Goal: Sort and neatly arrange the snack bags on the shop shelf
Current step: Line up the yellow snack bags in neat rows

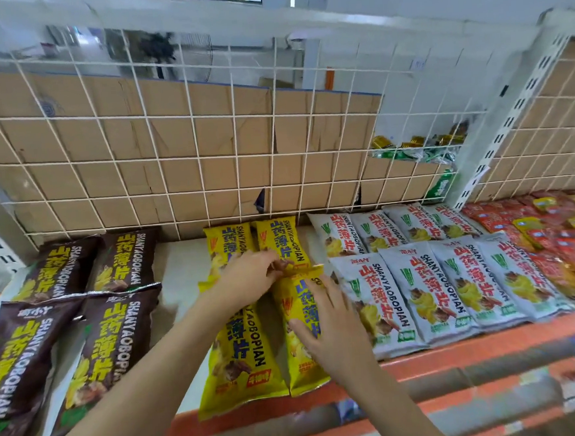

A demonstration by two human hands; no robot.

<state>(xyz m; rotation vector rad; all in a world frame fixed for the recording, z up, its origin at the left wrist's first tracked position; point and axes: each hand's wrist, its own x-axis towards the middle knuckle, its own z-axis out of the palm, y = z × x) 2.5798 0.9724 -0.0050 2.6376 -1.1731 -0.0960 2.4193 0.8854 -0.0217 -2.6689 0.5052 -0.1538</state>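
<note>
On the white shelf (177, 269), four yellow bags (241, 350) in two rows, lengthwise front to back, between the brown bags (117, 332) on the left and the white bags (420, 293) on the right. Farther right, red packets (553, 243).

Left forearm in from the lower left, stretched diagonally over the front left yellow one. Left hand (249, 278) palm down, wrist straight, fingers (275, 261) curled down onto the near end of the rear right bag (282, 238), right where it meets the top edge of the front right bag (303, 366). Unclear whether pinching either bag or only pressing there; thumb hidden under the hand.

Right forearm in from the lower right, angled toward the middle. Right hand (327, 324) flat on the front right bag, palm down, fingers straight and slightly spread, pointing to the back of the shelf, thumb (302, 331) splayed left across the print. Nothing gripped, only resting or pressing on the foil.

Front right bag tilted a little, its top edge overlapping the rear one's lower end. Behind everything, a white wire grid (207, 154) with cardboard (121, 141) at its back; along the front, an orange rail (458, 349).
</note>
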